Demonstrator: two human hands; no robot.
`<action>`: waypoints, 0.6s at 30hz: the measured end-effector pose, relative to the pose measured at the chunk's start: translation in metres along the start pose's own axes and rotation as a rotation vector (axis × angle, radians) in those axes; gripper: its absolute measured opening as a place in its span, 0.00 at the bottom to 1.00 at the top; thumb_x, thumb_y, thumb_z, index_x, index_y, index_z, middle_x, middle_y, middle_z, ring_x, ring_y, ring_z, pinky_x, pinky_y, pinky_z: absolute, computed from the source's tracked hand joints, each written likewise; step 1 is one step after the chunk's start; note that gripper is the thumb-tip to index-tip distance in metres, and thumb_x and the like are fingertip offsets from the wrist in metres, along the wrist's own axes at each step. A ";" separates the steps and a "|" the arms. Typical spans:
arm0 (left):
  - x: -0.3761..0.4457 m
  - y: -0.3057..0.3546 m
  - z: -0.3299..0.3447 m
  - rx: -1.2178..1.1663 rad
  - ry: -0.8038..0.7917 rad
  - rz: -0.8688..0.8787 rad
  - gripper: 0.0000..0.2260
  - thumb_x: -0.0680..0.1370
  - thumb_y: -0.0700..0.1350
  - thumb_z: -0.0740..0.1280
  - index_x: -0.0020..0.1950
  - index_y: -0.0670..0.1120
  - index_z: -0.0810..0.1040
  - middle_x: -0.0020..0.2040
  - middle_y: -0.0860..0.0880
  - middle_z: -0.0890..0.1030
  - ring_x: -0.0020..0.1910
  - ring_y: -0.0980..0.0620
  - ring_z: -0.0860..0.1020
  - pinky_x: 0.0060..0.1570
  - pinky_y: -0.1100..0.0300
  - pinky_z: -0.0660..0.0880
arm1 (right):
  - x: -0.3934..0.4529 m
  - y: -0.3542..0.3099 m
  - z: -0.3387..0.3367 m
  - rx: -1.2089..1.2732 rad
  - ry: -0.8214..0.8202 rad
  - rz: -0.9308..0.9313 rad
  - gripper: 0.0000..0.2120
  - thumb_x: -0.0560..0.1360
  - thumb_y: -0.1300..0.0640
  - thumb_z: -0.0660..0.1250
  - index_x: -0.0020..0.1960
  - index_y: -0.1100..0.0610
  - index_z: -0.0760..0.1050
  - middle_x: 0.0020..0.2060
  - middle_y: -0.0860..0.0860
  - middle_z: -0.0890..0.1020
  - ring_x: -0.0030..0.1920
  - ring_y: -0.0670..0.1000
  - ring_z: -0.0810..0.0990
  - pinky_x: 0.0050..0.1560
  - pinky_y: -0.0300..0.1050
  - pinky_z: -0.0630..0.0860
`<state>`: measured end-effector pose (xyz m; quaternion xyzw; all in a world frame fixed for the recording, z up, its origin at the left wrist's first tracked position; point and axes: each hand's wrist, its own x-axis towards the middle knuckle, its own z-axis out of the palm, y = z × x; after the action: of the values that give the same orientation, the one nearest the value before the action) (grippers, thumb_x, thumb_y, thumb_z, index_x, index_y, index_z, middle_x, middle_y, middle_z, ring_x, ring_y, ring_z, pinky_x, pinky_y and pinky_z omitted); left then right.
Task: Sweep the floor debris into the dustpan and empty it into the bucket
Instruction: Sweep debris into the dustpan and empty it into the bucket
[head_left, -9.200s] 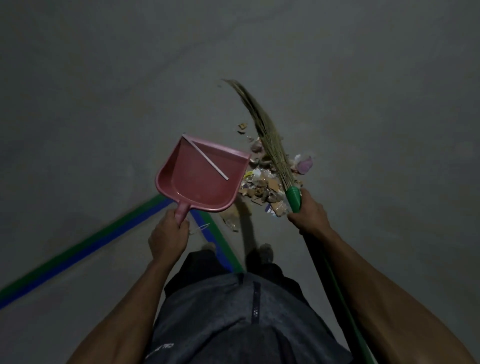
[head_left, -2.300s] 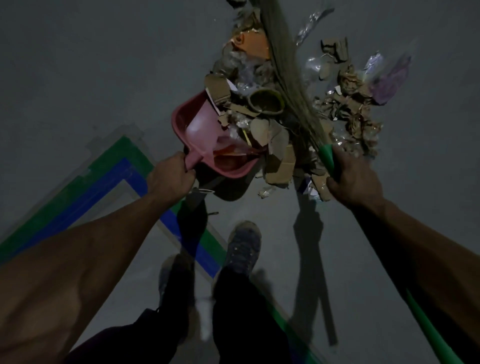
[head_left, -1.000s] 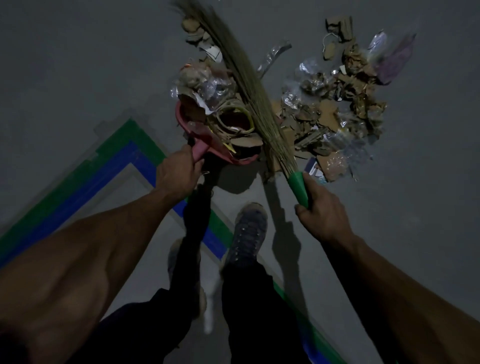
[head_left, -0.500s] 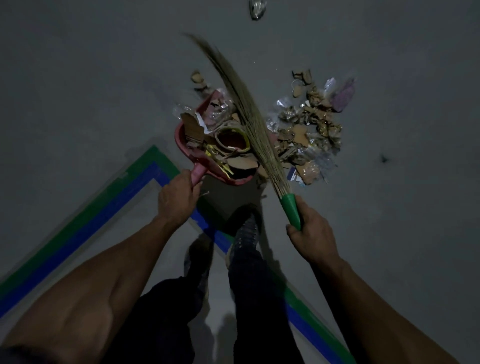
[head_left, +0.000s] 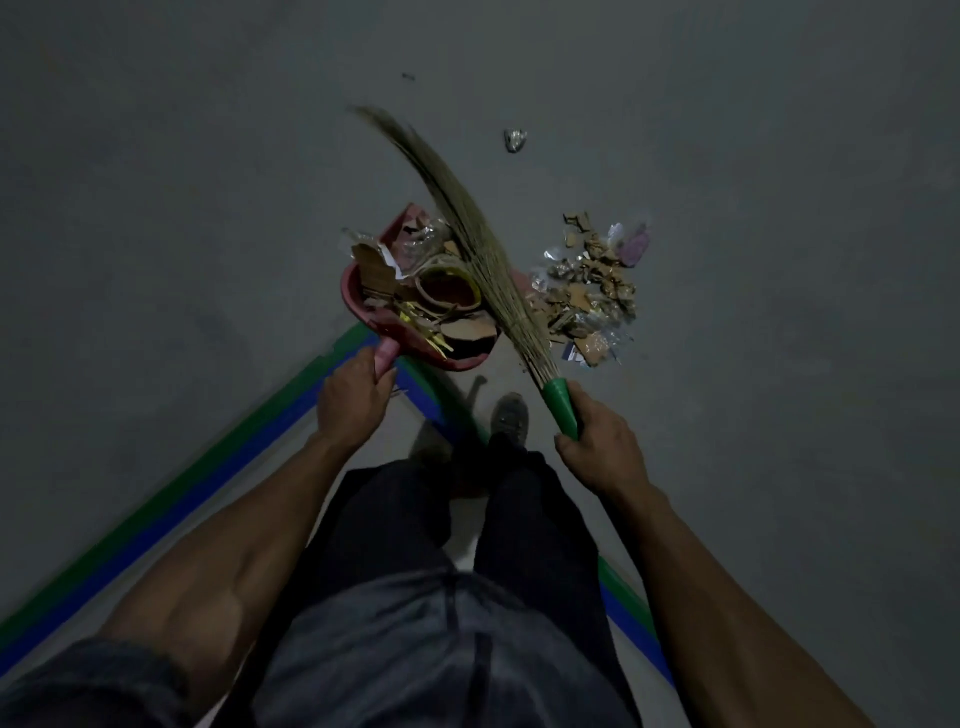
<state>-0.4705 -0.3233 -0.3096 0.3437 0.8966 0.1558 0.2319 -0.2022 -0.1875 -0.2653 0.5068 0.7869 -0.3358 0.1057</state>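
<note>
Red dustpan (head_left: 358, 291) sits packed with cardboard scraps, left hand (head_left: 350, 397) wrapped round its pink handle. Broom (head_left: 483, 254) bristles lie across its right side, hiding that edge; right hand (head_left: 602, 449) clamps the green handle. Leftover debris pile (head_left: 587, 291) lies just right on the floor (head_left: 182, 182). Pretty dark, so small bits are hard to identify.

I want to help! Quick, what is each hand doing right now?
Left hand: closed around the dustpan handle.
Right hand: closed around the broom handle.
</note>
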 end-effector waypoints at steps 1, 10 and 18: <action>-0.009 -0.003 -0.013 -0.017 0.024 0.013 0.11 0.79 0.50 0.65 0.52 0.41 0.75 0.45 0.38 0.80 0.44 0.38 0.78 0.37 0.55 0.64 | -0.011 -0.009 -0.004 -0.005 0.006 -0.014 0.35 0.72 0.58 0.66 0.77 0.47 0.59 0.58 0.58 0.79 0.55 0.61 0.78 0.45 0.46 0.69; -0.106 -0.018 -0.100 -0.015 0.192 0.020 0.10 0.78 0.47 0.66 0.55 0.43 0.77 0.45 0.39 0.81 0.43 0.38 0.78 0.37 0.55 0.65 | -0.099 -0.062 -0.030 -0.085 0.003 -0.179 0.34 0.73 0.57 0.66 0.77 0.48 0.59 0.60 0.58 0.78 0.57 0.60 0.77 0.51 0.50 0.74; -0.247 -0.014 -0.113 -0.142 0.417 -0.146 0.07 0.79 0.49 0.65 0.49 0.46 0.77 0.37 0.45 0.79 0.34 0.46 0.73 0.33 0.56 0.65 | -0.170 -0.063 -0.047 -0.236 0.003 -0.412 0.32 0.75 0.57 0.64 0.76 0.48 0.57 0.54 0.58 0.77 0.50 0.59 0.77 0.43 0.48 0.73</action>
<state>-0.3748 -0.5170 -0.1443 0.2213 0.9343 0.2690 0.0758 -0.1697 -0.2972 -0.1178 0.3198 0.9077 -0.2553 0.0924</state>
